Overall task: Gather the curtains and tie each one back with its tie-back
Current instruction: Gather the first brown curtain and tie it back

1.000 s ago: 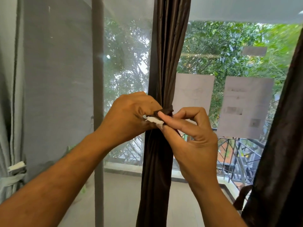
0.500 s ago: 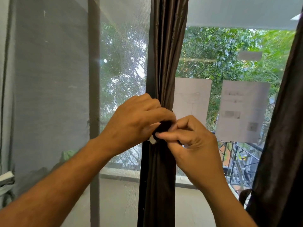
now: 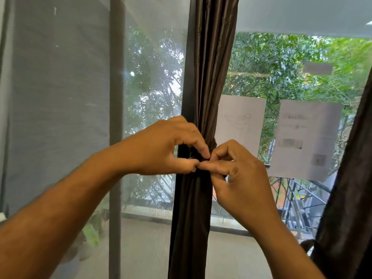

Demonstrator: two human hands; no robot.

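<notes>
The curtain [image 3: 203, 87], dark brown, hangs gathered into a narrow column in front of the window [image 3: 281, 81]. At its waist a dark tie-back [image 3: 213, 142] wraps around the bundle. I see my left hand [image 3: 161, 146] just left of the curtain and my right hand [image 3: 239, 174] just right of it, fingertips meeting at the band. Both hands have fingers curled, pinching the ends of the tie-back together. I judge this curtain nearly tied, with only the fastening left. Far right of it, a second dark curtain [image 3: 350, 178] hangs; I cannot tell whether it is tied.
</notes>
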